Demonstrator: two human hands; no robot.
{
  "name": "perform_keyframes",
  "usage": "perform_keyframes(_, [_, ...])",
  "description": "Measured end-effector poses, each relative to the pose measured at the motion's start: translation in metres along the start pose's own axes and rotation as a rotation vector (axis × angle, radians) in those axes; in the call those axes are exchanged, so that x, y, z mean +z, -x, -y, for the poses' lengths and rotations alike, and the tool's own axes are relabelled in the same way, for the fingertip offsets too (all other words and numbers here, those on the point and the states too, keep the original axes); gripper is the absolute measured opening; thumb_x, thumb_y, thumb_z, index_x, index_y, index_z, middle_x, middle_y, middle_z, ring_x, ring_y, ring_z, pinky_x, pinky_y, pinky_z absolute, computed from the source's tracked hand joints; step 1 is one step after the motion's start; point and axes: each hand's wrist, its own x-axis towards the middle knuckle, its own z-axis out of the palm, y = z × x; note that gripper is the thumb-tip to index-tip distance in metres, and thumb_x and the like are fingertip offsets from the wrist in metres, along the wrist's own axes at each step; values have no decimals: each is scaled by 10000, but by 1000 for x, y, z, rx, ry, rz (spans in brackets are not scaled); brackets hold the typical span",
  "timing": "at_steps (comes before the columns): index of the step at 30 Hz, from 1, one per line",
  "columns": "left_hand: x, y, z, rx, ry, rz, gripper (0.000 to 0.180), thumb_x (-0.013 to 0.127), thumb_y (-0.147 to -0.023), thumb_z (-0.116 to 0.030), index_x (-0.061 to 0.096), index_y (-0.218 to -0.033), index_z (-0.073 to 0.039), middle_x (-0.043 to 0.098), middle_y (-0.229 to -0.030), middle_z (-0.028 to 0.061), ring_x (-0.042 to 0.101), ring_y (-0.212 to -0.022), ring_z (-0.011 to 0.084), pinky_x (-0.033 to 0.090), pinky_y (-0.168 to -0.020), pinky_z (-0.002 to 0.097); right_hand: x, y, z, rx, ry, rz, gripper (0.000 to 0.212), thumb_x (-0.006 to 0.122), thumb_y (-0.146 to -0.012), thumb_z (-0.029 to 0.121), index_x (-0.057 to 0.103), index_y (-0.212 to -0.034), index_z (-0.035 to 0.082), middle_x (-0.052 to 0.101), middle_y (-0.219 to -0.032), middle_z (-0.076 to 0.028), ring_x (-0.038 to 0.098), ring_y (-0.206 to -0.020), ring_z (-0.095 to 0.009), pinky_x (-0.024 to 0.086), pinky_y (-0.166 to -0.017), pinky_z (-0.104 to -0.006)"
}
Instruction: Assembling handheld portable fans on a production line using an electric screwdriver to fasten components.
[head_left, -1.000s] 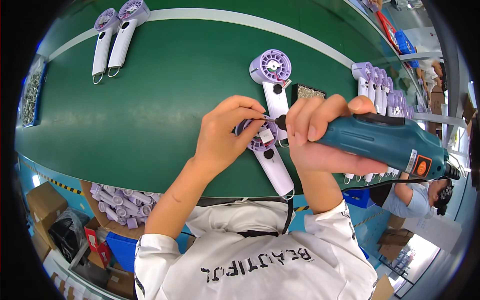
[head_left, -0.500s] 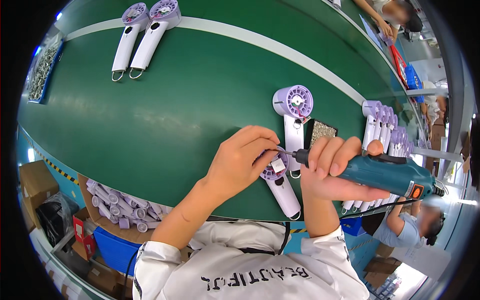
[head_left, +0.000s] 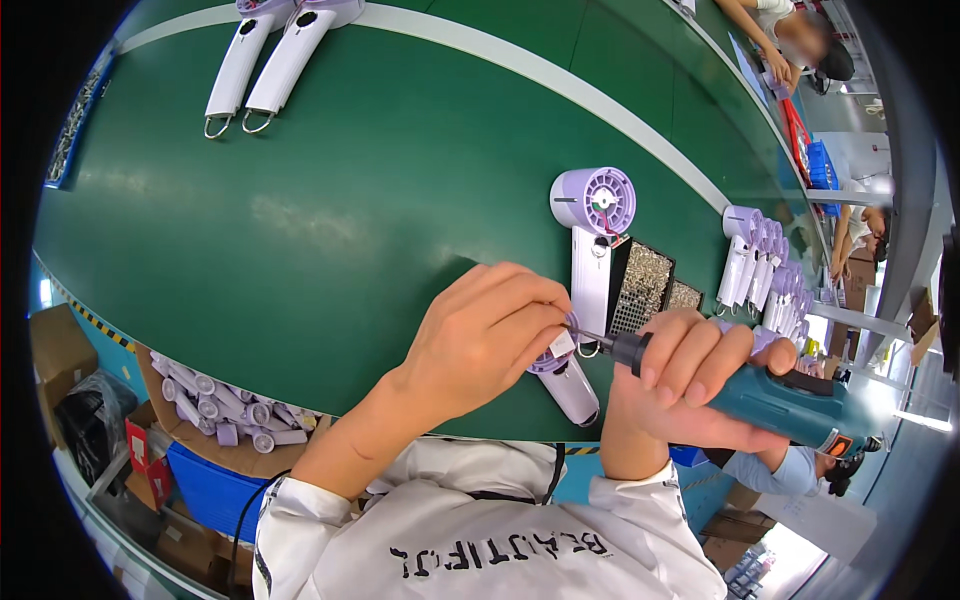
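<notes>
My right hand (head_left: 690, 375) is wrapped round a teal electric screwdriver (head_left: 785, 408), its black nose and thin bit pointing left. Under my left hand (head_left: 475, 335) lies a handheld fan (head_left: 568, 390) with a lilac head and white handle; the hand covers part of the head. My left thumb and fingers are pinched together by the bit's tip, and what they hold is hidden. A white label shows on the fan head. Just beyond lies another open-backed fan (head_left: 592, 265) with red wires in its head. Beside it is a black tray of small screws (head_left: 645, 285).
Two fans (head_left: 285, 65) lie at the far left, and several more (head_left: 750, 255) stand in a row on the right. A blue bin of metal parts (head_left: 75, 125) sits at the left edge. Below the bench, a carton (head_left: 225, 400) holds lilac-and-white parts. Co-workers sit at right.
The view has shifted slightly. The screwdriver's rear end has dipped, so its bit slopes up more toward my left fingers. More of the screw trays shows. Both hands keep their grips.
</notes>
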Motion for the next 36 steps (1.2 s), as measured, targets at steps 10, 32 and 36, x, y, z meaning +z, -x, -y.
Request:
perform_keyframes(10, [-4,5,2,-59,-32,10,177,759,-649,42,650,-780,-8,666,-885,66,637,-772,230,518,-657,323,5,3,-13,35,-26,-13,647,439,-903,704,457,-1187,123,508,-656,-47,479,-462,-142,423,-443,-298])
perform_keyframes(32, [-1,18,-1,-381,183,157,283,674,-761,19,550,-1008,-38,611,-950,98,610,-807,285,507,-697,370,19,1,-21,231,32,233,778,423,-833,808,456,-1244,148,543,-682,-89,509,-492,-208,443,-472,-353])
perform_keyframes(36, [0,16,-2,-434,268,212,288,624,-795,18,492,-1045,-38,582,-943,109,591,-833,304,481,-717,378,18,-1,-22,237,73,277,794,438,-815,820,455,-1229,142,542,-683,-95,514,-508,-215,445,-485,-358])
